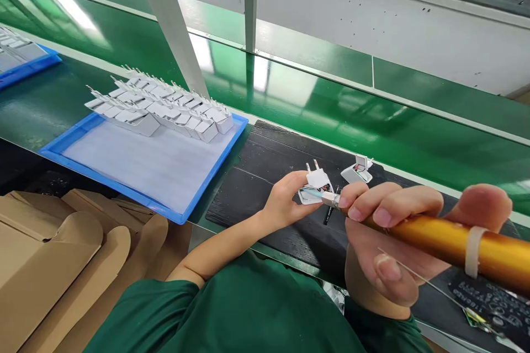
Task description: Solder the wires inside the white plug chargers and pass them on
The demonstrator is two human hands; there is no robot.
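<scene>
My left hand (285, 202) grips a white two-pin plug adapter (317, 178) whose casing stands open, with small wires and parts inside. My right hand (385, 220) is wrapped round a gold tube-shaped tool (439, 242) with a whitish band around it. The tool's pale nozzle (330, 199) points left, its light-blue tip at the adapter's opening; whether it touches the inside I cannot tell. Just beyond my hands, a second white plug adapter (356, 172) lies with its cover raised. A thin dark object (328, 215) lies on the mat below the nozzle.
A black mat (256, 160) covers the bench before me. On the left, a blue tray (186, 215) holds rows of white plug adapters (165, 102); another blue tray (52, 55) stands farther left. Cardboard boxes (53, 253) are at lower left. Upright posts (250, 5) rise behind the bench.
</scene>
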